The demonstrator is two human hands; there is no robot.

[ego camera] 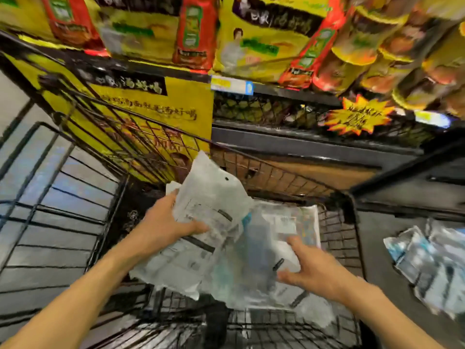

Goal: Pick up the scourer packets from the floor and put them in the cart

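Cart wall: standing left of the left-hand grasp, thin black wire bars in a grid, pale floor showing through.
Left hand: gripping a scourer packet by its left edge, thumb lying across the printed face, fingers wrapping behind.
Scourer packet: being held over the cart basket, flat and crinkly, whitish translucent plastic with grey print, upper corner tilting up and away from the grip, a small dark hang hole near the top.
Second packet: lying just under the left thumb, same thin film, whether gripped too is not clear through the blur.
Cart basket: sitting below both grasps, fine black mesh floor, holding a loose overlapping pile of packets.
Packets in the basket: lying between the two hands and beyond the right fingertips, glossy clear wrap, a blue tint showing inside, one with a speckled coloured strip.
Right hand: spreading open, fingers splayed, resting on the pile, thumb and fingertips pressing the film, nothing clenched.
Packets on the floor: lying well right of the right hand, outside the cart, on dark floor, shiny plastic with blue and white print, stacked unevenly.
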